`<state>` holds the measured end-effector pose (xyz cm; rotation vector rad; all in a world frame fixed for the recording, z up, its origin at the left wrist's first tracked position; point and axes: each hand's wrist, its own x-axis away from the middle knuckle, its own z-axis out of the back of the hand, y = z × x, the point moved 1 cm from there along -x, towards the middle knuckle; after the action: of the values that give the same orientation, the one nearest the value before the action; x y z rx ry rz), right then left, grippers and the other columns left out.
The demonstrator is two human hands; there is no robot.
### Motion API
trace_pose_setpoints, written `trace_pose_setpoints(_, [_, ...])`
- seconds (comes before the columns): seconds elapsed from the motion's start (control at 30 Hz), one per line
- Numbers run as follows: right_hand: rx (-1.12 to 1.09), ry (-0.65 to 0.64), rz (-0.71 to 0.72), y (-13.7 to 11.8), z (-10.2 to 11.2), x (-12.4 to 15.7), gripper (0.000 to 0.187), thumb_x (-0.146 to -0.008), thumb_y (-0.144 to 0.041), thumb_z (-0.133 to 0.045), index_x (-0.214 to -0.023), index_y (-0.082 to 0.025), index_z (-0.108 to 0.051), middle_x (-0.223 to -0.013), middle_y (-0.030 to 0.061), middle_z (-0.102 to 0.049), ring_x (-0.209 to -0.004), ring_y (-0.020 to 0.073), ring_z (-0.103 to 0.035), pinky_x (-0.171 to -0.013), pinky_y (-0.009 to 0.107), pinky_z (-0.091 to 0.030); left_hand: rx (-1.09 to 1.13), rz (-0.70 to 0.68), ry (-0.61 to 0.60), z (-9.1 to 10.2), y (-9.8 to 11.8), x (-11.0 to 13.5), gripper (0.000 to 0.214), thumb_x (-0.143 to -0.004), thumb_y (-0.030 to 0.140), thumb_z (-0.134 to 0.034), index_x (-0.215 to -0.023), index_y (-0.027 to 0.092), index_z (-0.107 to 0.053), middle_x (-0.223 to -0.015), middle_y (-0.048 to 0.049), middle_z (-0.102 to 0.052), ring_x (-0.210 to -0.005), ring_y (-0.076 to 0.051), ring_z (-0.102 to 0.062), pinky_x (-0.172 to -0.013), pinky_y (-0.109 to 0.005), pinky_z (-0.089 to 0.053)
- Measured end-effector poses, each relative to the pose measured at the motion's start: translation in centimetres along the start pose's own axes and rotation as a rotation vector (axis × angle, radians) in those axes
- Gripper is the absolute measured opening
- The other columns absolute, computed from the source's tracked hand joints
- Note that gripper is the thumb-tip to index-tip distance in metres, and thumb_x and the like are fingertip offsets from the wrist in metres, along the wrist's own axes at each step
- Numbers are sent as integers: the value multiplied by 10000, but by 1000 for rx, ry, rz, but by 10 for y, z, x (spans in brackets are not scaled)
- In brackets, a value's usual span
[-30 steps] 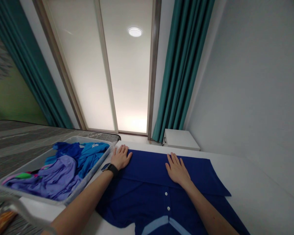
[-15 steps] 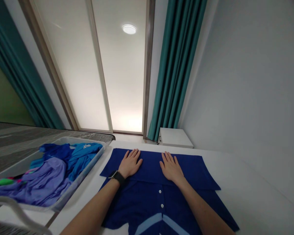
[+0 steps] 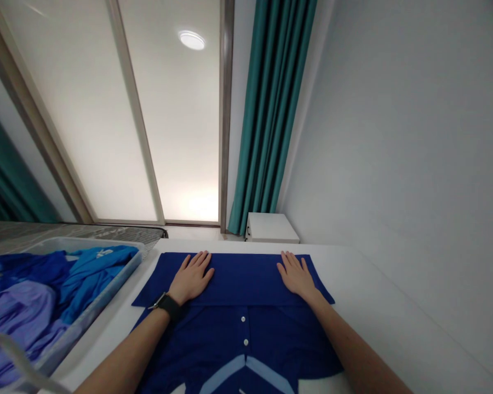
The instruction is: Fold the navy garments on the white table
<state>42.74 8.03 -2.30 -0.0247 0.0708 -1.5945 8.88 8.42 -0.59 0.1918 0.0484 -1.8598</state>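
A navy blue buttoned shirt [image 3: 230,323] lies spread on a white table, its light blue collar trim towards me. The far part of the shirt is folded over into a wide flat band [image 3: 246,279]. My left hand [image 3: 190,278], with a black watch on its wrist, rests flat on the left of this band, fingers spread. On its right side lies my right hand [image 3: 296,273], also flat with the fingers apart. The collar end runs out of view at the bottom.
To the left, a pale plastic bin [image 3: 80,323] holds purple and blue clothes [image 3: 20,312]. A white cabinet [image 3: 271,227] stands beyond the table [image 3: 378,323], near a green curtain [image 3: 271,120]. A wall rises on the right. A pale curved tube [image 3: 16,355] crosses the lower left.
My hands have moved farther apart along the folded band, the right one outward towards its right end. The view has turned rightward. The shirt's right side now looks narrower.
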Motion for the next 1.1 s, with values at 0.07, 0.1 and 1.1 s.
trace_pose_setpoints(0.07, [24,12,-44,19,-1,0,634,-975,-449,-137,-1512,-121,-218,-1574,70,-220,-1453,208,-146,-1163,487,-30,-2,2,-2,1,0,0,560,-951,442,-304,-1451,205,-394,-1530,-54,-343,-1427,-218,-284,-1172,-449,-167])
trace_pose_setpoints(0.1, [34,15,-63,27,-2,0,629,-976,-444,-137,-1509,-121,-229,-1572,71,-224,-1452,207,-149,-1162,491,-34,-3,2,-3,1,0,0,561,-951,442,-303,-1451,205,-394,-1530,-56,-343,-1427,-218,-284,-1172,-448,-166])
trace_pose_setpoints(1.1, [2,85,317,-14,3,13,665,-975,-523,-120,-1495,-145,-288,-1568,82,-228,-1456,206,-146,-1177,469,-101,-15,-7,-1,-3,-1,0,550,-961,426,-329,-1453,186,-385,-1529,-57,-345,-1429,-222,-277,-1172,-456,-176])
